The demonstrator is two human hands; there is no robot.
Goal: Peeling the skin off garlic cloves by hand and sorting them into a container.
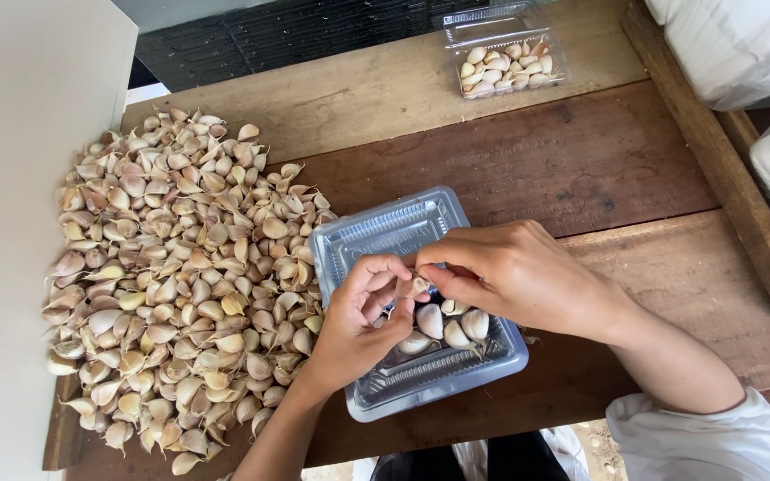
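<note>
garlic clove (416,286) sits pinched between both your hands, right over the middle of the clear plastic tray (376,227), so it lies at your fingertips rather than off to either side. your left hand (363,321) comes up from below and curls around it, thumb and forefinger closed narrow on its lower end; your right hand (510,272) reaches in from the right with its fingertips shut on the upper end. its long axis is hard to read (the fingers cover most of it), though it seems to run roughly left to right between the two grips. both hands touch it, neither nearer than the other.

just beneath, a few plump cloves (452,328) lie in the near half of the tray, while the far half is bare. well to your left spreads the big heap of loose cloves (171,276) on the wooden table (581,160), closer to your left hand. at the far edge rests a second clear tray (505,53) holding cloves, well apart from both hands.
</note>
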